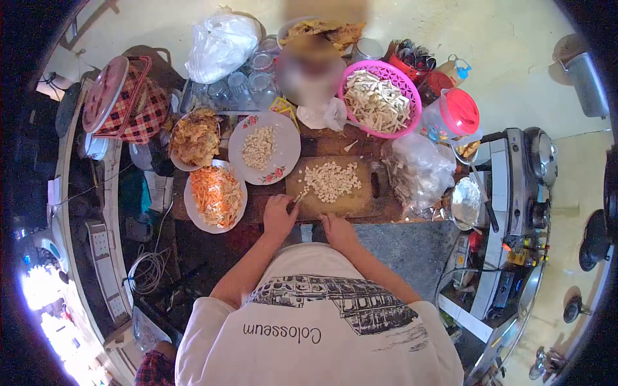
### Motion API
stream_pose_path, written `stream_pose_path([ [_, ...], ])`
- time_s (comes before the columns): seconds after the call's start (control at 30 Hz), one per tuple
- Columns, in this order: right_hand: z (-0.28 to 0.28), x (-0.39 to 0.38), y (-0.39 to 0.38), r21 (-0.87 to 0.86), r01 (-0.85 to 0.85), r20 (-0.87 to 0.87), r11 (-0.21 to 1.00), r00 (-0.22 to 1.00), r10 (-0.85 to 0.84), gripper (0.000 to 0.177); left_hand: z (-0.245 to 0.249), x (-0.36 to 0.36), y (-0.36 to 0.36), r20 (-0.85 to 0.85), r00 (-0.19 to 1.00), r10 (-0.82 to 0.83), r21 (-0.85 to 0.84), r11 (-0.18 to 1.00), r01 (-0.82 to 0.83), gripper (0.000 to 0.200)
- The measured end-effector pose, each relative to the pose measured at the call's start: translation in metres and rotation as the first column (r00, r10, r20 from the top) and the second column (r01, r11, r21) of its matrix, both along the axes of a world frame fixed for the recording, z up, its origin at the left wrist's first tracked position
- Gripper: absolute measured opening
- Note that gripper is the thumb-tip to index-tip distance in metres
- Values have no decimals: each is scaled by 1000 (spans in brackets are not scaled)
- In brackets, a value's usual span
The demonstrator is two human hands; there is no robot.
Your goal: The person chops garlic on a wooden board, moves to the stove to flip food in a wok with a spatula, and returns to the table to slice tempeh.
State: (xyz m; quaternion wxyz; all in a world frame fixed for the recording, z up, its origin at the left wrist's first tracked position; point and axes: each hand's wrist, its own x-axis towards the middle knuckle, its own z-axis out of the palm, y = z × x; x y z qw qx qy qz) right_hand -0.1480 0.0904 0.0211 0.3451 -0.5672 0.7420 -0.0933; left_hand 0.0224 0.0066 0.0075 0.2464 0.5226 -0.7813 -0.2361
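My left hand (281, 213) is closed at the left front corner of a wooden cutting board (360, 204). A short, thin tool, apparently a small knife (298, 200), sticks out from its fingers. Small pale diced pieces (330, 181) lie spread over the board. My right hand (337, 230) rests at the board's front edge, fingers extended and apart, with nothing seen in it. Left of the board, a white floral plate (284, 138) holds more diced pieces (259, 148). Beyond the board, a pink basket (417, 106) is filled with pale cut sticks (378, 100).
A plate of shredded carrot and cabbage (216, 196) stands at the table's left, near brown fried food (195, 137). Glasses (261, 82) and a white plastic bag (222, 48) are behind. A clear bag (421, 170) lies right of the board. A stove (515, 174) stands farther right.
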Motion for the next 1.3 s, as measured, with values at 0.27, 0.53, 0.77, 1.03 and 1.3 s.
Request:
stream_pose_path([
  [0.27, 11, 0, 0, 59, -26, -7, 998, 1000, 27, 40, -4, -1, -1, -21, 1000, -7, 1, 1000, 7, 13],
  [0.53, -3, 6, -6, 13, -28, -37, 1000, 999, 29, 40, -5, -1, 0, -9, 1000, -2, 104, 995, 3, 16],
  [0.77, -2, 4, -1, -89, -24, -21, 996, 1000, 22, 39, -4, -1, 1, -44, 998, 50, 96, 994, -46, 13],
  [1.03, 5, 7, 3, 14, -45, -27, 999, 999, 45, 39, -16, 3, 2, -39, 999, 24, 81, 997, -21, 12],
  [1.3, -7, 14, -6, -3, -18, -51, 1000, 999, 18, 42, -15, 4, 2, -53, 998, 16, 73, 997, -12, 13],
])
